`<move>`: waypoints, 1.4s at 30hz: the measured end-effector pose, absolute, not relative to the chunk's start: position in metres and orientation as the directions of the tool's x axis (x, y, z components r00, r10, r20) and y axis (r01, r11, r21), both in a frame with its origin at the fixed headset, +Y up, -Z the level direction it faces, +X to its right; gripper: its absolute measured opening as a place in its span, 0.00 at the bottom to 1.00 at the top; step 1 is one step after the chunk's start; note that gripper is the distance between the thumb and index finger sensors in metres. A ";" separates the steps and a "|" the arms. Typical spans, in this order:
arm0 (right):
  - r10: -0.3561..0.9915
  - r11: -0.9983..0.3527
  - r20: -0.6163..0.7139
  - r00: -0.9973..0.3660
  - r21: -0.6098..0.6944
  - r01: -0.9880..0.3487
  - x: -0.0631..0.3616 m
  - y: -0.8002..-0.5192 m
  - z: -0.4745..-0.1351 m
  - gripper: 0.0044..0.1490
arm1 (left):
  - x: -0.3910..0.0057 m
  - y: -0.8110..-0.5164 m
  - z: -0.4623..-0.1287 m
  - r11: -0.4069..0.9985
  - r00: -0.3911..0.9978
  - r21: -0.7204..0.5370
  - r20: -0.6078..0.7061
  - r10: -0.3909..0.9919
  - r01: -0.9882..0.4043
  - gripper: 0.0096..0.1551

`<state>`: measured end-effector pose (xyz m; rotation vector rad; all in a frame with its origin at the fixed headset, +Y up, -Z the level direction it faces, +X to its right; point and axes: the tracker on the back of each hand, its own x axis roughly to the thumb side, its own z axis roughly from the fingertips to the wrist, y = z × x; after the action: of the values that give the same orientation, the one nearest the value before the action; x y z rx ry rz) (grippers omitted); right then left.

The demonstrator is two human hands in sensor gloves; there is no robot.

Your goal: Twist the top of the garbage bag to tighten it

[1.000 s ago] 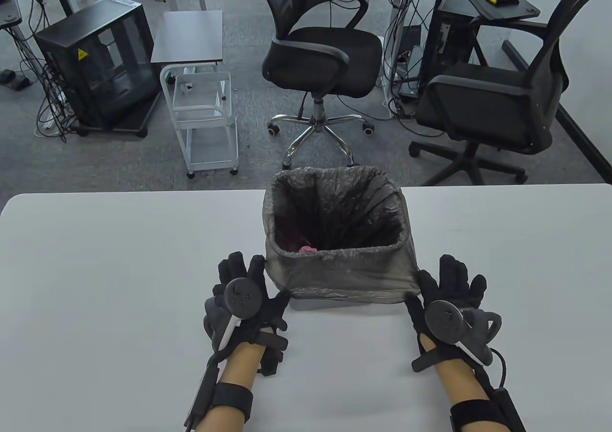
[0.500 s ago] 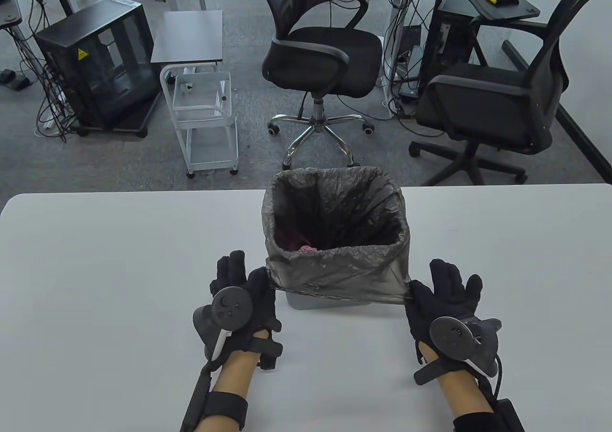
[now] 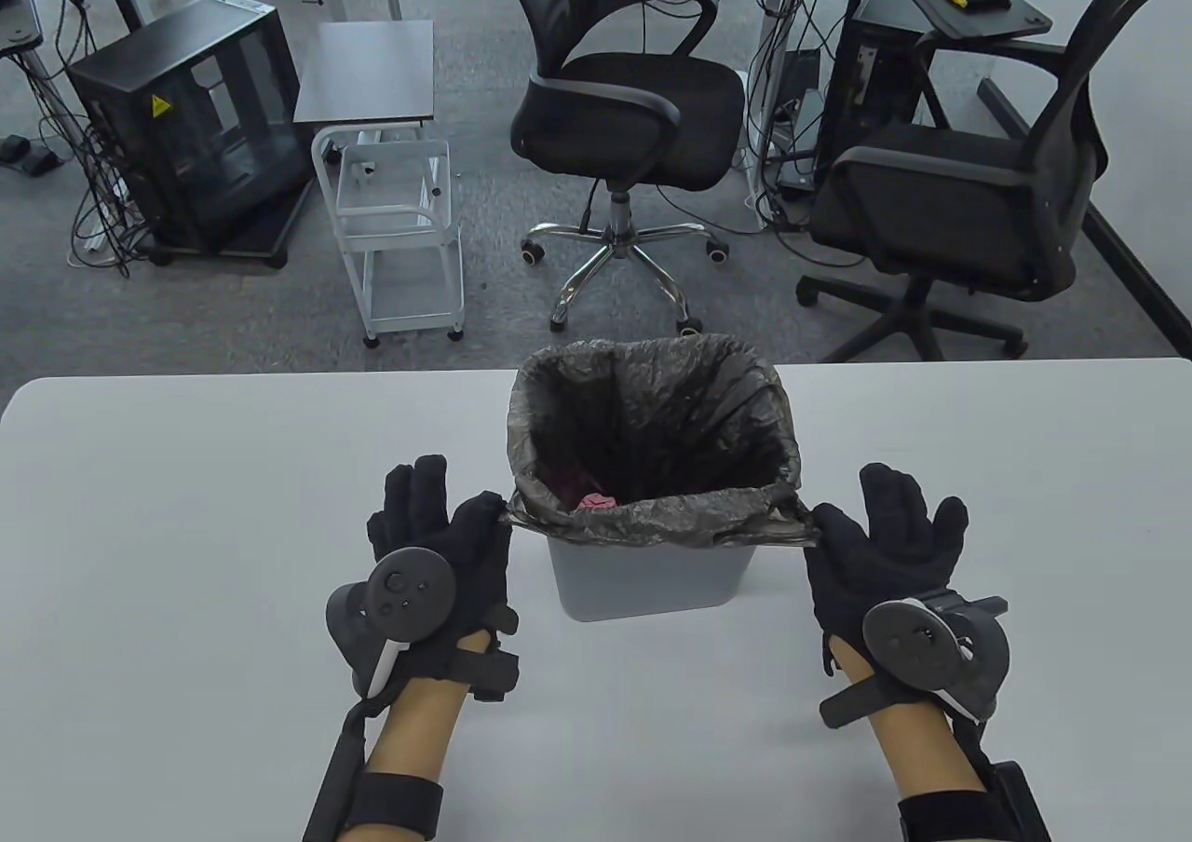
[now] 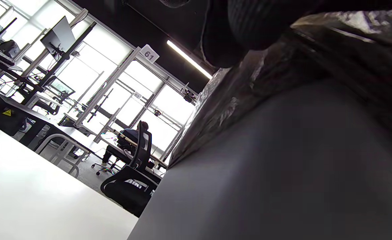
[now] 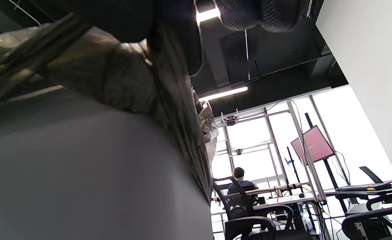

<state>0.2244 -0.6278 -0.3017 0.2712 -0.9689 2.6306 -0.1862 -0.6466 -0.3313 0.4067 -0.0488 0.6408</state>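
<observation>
On white table (image 3: 186,525), both hands' fingers pinch garbage bag (image 3: 652,521) corners, fingertips hidden.

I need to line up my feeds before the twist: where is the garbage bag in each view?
Table view: garbage bag at centre, lining the grey bin, its near edge pulled up between both hands.
Left wrist view: crinkled film upper right, above the bin wall.
Right wrist view: film upper left, above the bin wall.
Shared landmark: the grey bin wall beneath the bag.

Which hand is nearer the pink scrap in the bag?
Left. The left hand pinches the bag corner just beside the pink scrap; the right hand pinches the opposite corner.
</observation>
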 end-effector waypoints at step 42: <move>0.682 -0.724 0.027 -0.730 -0.114 -0.680 0.250 -0.625 -0.414 0.28 | -0.207 -0.638 -0.393 0.614 0.638 0.182 0.135 0.758 -0.768 0.22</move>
<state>0.2501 -0.6250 -0.4140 -0.0209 -0.1489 2.3853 -0.2072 -0.6375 -0.3934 0.2311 -0.0459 0.8793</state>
